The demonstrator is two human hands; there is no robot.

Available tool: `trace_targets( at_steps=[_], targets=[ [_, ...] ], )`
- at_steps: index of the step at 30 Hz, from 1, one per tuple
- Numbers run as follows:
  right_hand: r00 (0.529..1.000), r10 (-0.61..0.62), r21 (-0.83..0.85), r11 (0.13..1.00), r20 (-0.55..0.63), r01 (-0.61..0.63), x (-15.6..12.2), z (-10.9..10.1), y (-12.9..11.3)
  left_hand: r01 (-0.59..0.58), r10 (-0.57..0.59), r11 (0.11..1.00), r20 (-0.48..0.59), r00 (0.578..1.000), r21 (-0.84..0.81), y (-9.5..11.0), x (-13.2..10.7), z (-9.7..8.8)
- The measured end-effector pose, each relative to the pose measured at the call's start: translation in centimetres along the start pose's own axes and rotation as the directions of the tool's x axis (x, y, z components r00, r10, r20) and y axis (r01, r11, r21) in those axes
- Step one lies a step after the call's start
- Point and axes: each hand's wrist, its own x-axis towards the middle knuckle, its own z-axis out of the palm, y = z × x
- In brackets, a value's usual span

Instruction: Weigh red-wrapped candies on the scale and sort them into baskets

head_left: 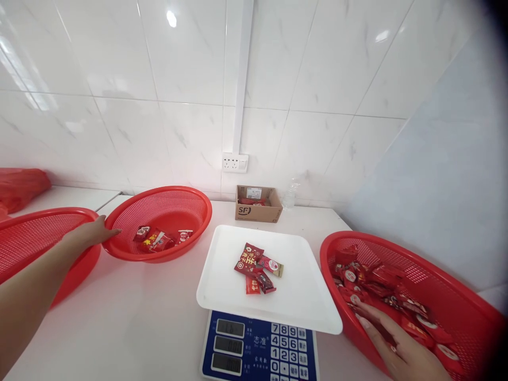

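Observation:
My left hand reaches out to the rim of a red plastic basket, fingers closed around its left edge. Several red snack packets lie at the bottom of that basket. My right hand is over the near side of another red basket, its fingers apart and close to the red wrapped packets inside. Between the hands, a few small packets rest in a pile on the white tray of a blue digital scale.
A third red basket stands at the far left, under my forearm. Near the wall are a small cardboard box and a clear plastic bottle. A red bag lies at the back left. A socket is on the tiled wall.

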Motion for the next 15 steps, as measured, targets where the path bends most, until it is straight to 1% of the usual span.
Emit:
trace_targets(
  at_steps=[7,12,15],
  targets=[
    [0.994,0.078,0.013,0.997,0.074,-0.079,0.03,0.20,0.71,0.005,-0.005,1.000,0.013,1.000,-0.007,-0.13,0.20,0.12],
    [0.995,0.061,0.026,0.998,0.076,-0.063,0.00,0.09,0.59,-0.005,0.005,1.000,0.008,1.000,-0.009,-0.25,0.47,0.22],
    [0.992,0.106,0.018,0.994,0.071,-0.108,-0.05,-0.03,0.23,-0.011,0.010,1.000,-0.011,1.000,-0.002,-0.37,0.78,0.38]
  ],
)
